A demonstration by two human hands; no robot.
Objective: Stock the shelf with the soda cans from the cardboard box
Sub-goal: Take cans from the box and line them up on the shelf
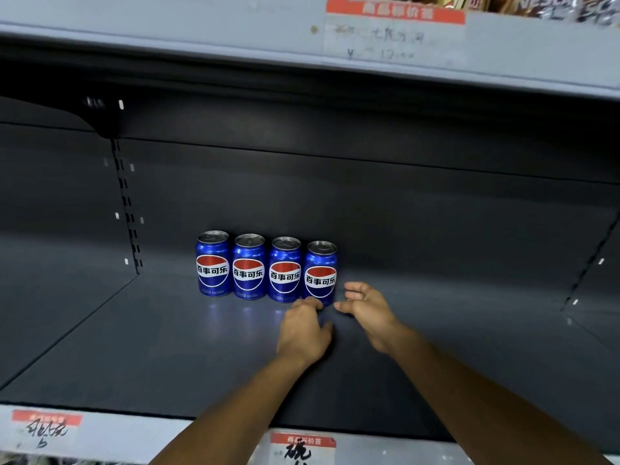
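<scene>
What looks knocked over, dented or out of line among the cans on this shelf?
Nothing stands out. The four Pepsi cans stand upright in a row on the shelf, labels forward, no dents or spills showing. Both hands are beside the rightmost can.

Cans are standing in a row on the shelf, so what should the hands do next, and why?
Probably pull both hands back to fetch another can. Four cans already stand upright in a row, and the left hand and right hand hold nothing beside the last can. The shelf has bare space to its right.
</scene>
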